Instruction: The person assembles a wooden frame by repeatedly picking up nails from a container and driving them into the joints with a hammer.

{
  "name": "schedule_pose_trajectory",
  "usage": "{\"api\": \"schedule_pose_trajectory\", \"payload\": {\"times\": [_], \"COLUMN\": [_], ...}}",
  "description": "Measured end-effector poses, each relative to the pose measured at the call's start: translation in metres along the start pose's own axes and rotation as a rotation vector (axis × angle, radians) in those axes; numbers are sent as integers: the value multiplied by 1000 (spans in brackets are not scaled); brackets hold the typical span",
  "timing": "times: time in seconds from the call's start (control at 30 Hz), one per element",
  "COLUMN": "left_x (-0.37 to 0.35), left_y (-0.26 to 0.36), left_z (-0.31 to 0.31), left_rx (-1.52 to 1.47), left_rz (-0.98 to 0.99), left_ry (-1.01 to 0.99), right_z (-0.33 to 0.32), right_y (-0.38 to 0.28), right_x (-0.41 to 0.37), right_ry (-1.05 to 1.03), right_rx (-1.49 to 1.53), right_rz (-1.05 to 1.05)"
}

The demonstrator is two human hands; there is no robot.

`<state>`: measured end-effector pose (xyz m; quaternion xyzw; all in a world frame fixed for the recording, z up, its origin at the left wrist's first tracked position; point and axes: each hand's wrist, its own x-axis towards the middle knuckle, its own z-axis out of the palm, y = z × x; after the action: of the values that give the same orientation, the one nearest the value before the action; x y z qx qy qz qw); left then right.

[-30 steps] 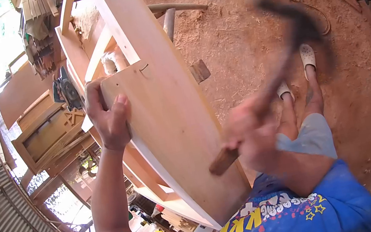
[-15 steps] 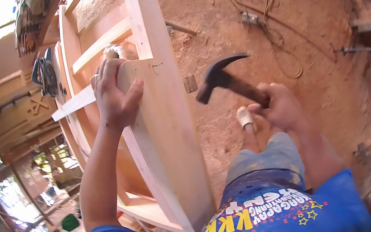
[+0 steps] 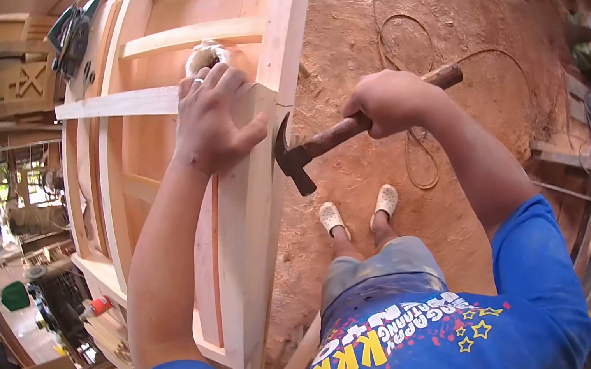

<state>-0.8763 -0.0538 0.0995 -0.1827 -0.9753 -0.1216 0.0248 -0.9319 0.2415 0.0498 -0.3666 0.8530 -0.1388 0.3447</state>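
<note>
Step in hand: nailing, by my reading; the hammer [image 3: 330,136] head is at the edge of the frame rail [image 3: 250,216], at the centre of the frame, though no nail shows there
Left hand: the left hand [image 3: 214,120] clamps the rail above centre, fingers curled over its far edge and thumb spread on the near face
Right hand: the right hand [image 3: 387,101], right of centre, is wrapped tight around the hammer handle at about mid-length
Hammer axis: the handle runs from the head at centre up and to the right, its butt sticking out past the fist; the head lies across it, upper end against the rail's edge, lower end pointing down toward the sandals [image 3: 358,210]
Rail axis: a long pale board running from the top of the frame, right of centre, down to the lower left
Next move calls for: a square strike onto that edge, probably, kept clear of the left thumb just beside the head, with the rail held steady
Around: circular saw [image 3: 69,31] in the upper left; cable [image 3: 380,27] looped on the dirt floor [image 3: 472,19] at upper right
</note>
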Motion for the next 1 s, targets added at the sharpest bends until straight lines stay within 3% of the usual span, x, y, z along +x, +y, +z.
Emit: {"api": "schedule_pose_trajectory", "payload": {"times": [0.3, 0.43, 0.53, 0.67, 0.77, 0.87, 0.97, 1.0], "left_x": [-2, -3, -3, -3, -2, -8, -1, -5], "left_y": [1, 1, -1, 1, -1, 0, -1, 1], "left_z": [-4, -3, -4, -3, -3, -2, -3, -3], "left_rx": [11, 24, 16, -6, 12, -12, 4, 17], "left_rz": [-67, -67, -55, -60, -37, -57, -64, -74], "left_ry": [-40, -22, -20, -35, -5, -29, -15, -14], "right_z": [-21, -1, 5, 10, 36, 44, 132, 142], "right_y": [32, 31, 15, 7, -8, -23, -62, -61], "right_x": [26, 19, -1, -8, -18, -28, -48, -55], "right_ry": [-96, -76, 100, 154, 319, 218, 154, 175], "right_rx": [123, 235, 108, 38, 95, 227, 558, 434], "right_rz": [-63, -43, 1, 46, 142, 251, 398, 406]}}
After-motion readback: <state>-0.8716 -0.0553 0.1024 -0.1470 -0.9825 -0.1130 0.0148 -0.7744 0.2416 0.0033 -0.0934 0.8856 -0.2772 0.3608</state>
